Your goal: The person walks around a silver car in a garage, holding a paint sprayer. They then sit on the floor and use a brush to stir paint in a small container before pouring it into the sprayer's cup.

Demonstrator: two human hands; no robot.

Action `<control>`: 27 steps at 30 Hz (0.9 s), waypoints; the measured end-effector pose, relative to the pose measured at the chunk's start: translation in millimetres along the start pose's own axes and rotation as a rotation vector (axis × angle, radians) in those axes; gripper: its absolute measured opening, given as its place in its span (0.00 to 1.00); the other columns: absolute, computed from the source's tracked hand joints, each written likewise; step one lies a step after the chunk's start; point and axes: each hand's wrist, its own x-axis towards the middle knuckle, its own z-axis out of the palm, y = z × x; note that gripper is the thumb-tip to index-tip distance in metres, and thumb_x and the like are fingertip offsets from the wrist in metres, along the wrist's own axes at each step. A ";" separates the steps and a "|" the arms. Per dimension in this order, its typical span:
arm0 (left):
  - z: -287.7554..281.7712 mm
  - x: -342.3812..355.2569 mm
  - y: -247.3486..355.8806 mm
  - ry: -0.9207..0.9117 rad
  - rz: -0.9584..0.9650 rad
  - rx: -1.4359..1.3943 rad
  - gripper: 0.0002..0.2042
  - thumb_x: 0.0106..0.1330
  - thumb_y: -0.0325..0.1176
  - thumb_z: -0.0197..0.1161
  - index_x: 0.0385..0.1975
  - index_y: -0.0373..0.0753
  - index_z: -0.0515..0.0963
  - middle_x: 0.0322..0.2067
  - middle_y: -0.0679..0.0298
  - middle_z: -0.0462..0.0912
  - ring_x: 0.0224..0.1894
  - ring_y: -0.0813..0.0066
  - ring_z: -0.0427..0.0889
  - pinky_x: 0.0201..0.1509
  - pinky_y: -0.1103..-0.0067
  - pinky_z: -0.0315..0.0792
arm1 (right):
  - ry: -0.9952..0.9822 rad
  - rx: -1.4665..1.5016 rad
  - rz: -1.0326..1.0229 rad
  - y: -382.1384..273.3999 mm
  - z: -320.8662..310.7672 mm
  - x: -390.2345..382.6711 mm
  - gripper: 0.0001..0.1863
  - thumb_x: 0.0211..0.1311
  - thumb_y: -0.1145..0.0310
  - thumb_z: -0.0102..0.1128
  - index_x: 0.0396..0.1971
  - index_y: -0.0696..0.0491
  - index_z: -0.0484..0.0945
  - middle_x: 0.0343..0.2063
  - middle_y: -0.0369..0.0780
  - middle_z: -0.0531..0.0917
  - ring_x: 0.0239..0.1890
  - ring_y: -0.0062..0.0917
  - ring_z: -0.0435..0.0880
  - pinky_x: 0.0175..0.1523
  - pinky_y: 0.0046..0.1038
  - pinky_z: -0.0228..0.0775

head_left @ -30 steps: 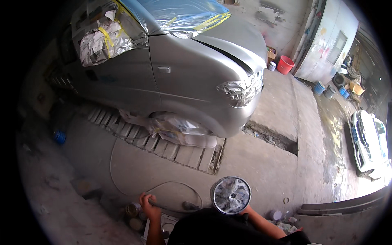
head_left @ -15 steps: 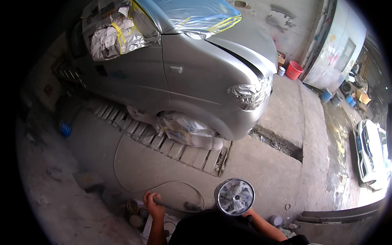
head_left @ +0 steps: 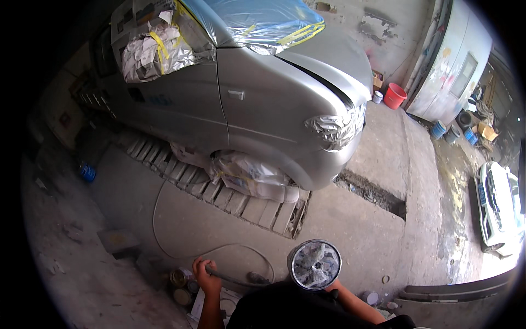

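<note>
In my right hand (head_left: 333,285), mostly hidden beneath, is a spray gun whose round, paint-smeared cup lid (head_left: 316,265) faces up; the nozzle does not show. My left hand (head_left: 207,278) is closed around a grey air hose (head_left: 224,278), low in front of my body. From there the hose runs over the floor in a loose loop. Beyond my hands stands a silver-grey vehicle (head_left: 263,93). Crumpled paper and yellow tape cover its mirror (head_left: 153,55), blue film covers the windshield (head_left: 263,22), and foil covers the headlight (head_left: 335,127). Plastic wraps the front wheel (head_left: 249,172).
Under the vehicle runs a slatted floor grate (head_left: 219,194), with an open trench (head_left: 372,194) to its right. Cans (head_left: 179,277) stand beside my left forearm. A dark bumper-like panel (head_left: 460,290) lies at lower right. Farther off are a red bucket (head_left: 395,96) and a white car (head_left: 497,203).
Both hands keep nearly the same place, with the hose and the spray gun still in them. Haze over the vehicle's door has thinned, and a blue mark there shows more clearly.
</note>
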 end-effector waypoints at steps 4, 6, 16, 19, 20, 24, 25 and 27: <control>2.3 -0.7 -0.1 0.015 -0.003 -0.007 0.08 0.63 0.28 0.63 0.38 0.35 0.73 0.53 0.47 0.68 0.49 0.52 0.72 0.44 0.65 0.74 | 0.018 0.013 -0.035 3.3 -0.5 2.5 0.17 0.50 0.70 0.64 0.42 0.57 0.81 0.37 0.46 0.85 0.40 0.32 0.84 0.46 0.31 0.74; 3.0 -0.2 -2.2 0.020 0.006 -0.007 0.08 0.62 0.28 0.63 0.38 0.34 0.73 0.52 0.47 0.68 0.50 0.51 0.72 0.44 0.65 0.74 | 0.009 0.018 -0.030 -3.4 -2.5 3.6 0.17 0.50 0.70 0.64 0.42 0.57 0.81 0.37 0.46 0.85 0.40 0.32 0.84 0.47 0.31 0.74; 5.3 1.8 -0.8 0.021 -0.005 -0.008 0.09 0.62 0.29 0.64 0.38 0.34 0.73 0.52 0.47 0.68 0.50 0.50 0.72 0.44 0.65 0.74 | 0.028 -0.040 -0.131 -3.3 -5.8 10.7 0.15 0.50 0.70 0.63 0.39 0.58 0.81 0.36 0.47 0.85 0.38 0.32 0.84 0.45 0.31 0.74; 3.9 2.3 -1.7 0.025 0.019 0.024 0.09 0.62 0.29 0.64 0.37 0.34 0.73 0.52 0.47 0.68 0.49 0.51 0.73 0.44 0.65 0.75 | 0.047 0.027 -0.098 -4.9 -4.3 11.0 0.14 0.50 0.71 0.62 0.38 0.58 0.81 0.35 0.46 0.85 0.37 0.32 0.84 0.45 0.32 0.74; 4.2 1.9 0.3 0.022 0.001 0.021 0.09 0.62 0.29 0.64 0.37 0.34 0.73 0.52 0.47 0.68 0.48 0.51 0.73 0.44 0.65 0.75 | 0.043 0.027 -0.109 -4.0 -4.6 10.9 0.14 0.49 0.71 0.62 0.38 0.58 0.81 0.35 0.46 0.85 0.37 0.33 0.84 0.45 0.31 0.74; 6.8 1.6 -2.2 0.021 -0.023 -0.003 0.09 0.61 0.29 0.64 0.37 0.35 0.74 0.52 0.48 0.68 0.48 0.52 0.74 0.45 0.66 0.74 | 0.043 0.010 -0.156 1.8 -4.9 11.7 0.14 0.48 0.72 0.62 0.38 0.57 0.81 0.34 0.45 0.85 0.37 0.33 0.84 0.45 0.31 0.74; 6.6 1.7 -2.7 0.023 -0.016 0.000 0.09 0.61 0.29 0.64 0.37 0.35 0.74 0.52 0.48 0.68 0.48 0.52 0.74 0.45 0.66 0.73 | 0.048 0.000 -0.169 3.2 -4.5 12.2 0.14 0.48 0.72 0.62 0.38 0.57 0.81 0.34 0.45 0.85 0.37 0.33 0.84 0.45 0.32 0.74; 6.2 2.4 -1.1 0.024 -0.002 0.004 0.09 0.61 0.28 0.64 0.37 0.35 0.74 0.52 0.49 0.68 0.48 0.52 0.73 0.47 0.66 0.73 | 0.048 0.010 -0.193 6.3 -4.2 12.8 0.14 0.47 0.72 0.62 0.38 0.57 0.81 0.34 0.45 0.85 0.37 0.33 0.84 0.45 0.32 0.74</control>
